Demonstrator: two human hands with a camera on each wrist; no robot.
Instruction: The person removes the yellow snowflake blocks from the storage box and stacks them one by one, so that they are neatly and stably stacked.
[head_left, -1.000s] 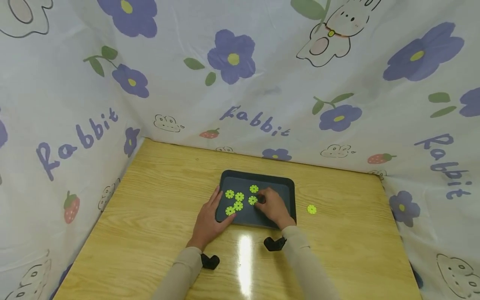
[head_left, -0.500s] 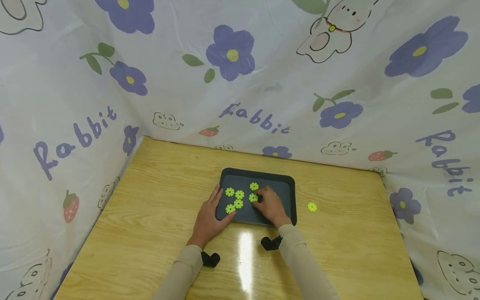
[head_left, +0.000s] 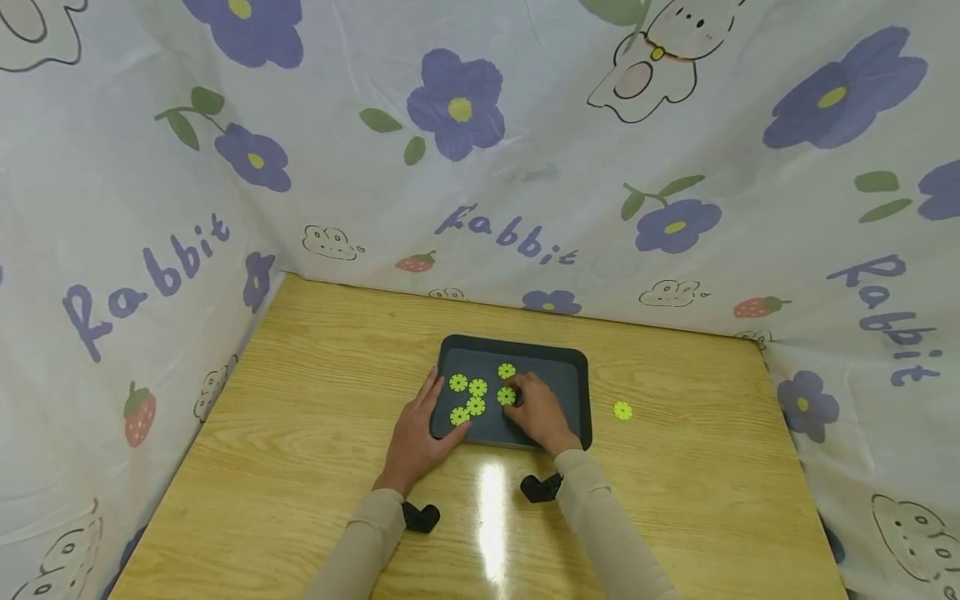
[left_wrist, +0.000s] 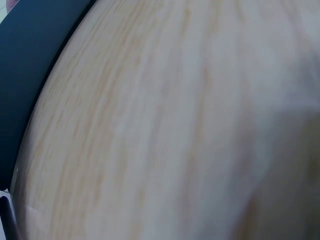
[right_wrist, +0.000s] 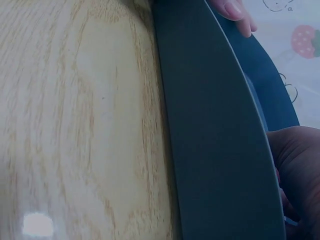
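Inside a dark shallow tray point(head_left: 555, 358) lie several yellow-green slotted plastic discs point(head_left: 458, 382), spread over its left and middle parts. My right hand point(head_left: 538, 410) reaches over the tray's front right with bent fingers, thumb and index pinching one slotted disc point(head_left: 506, 397) near the middle. Another disc point(head_left: 507, 370) lies just beyond it. My left hand point(head_left: 414, 437) rests at the tray's left front corner, fingers extended along the left side and thumb on the front rim. The right wrist view shows the tray's outer wall point(right_wrist: 215, 125) with part of the right hand point(right_wrist: 300, 165) beyond it.
A single slotted disc point(head_left: 622, 411) lies on the wooden table point(head_left: 697, 467) right of the tray. Patterned white cloth point(head_left: 525, 183) walls the table at the back and both sides. Black wrist cameras point(head_left: 422, 518) hang below the wrists, close over the table.
The head view has shifted slightly. My right wrist has moved a little left while the fingers stay at the same disc. The left hand and tray look unchanged.
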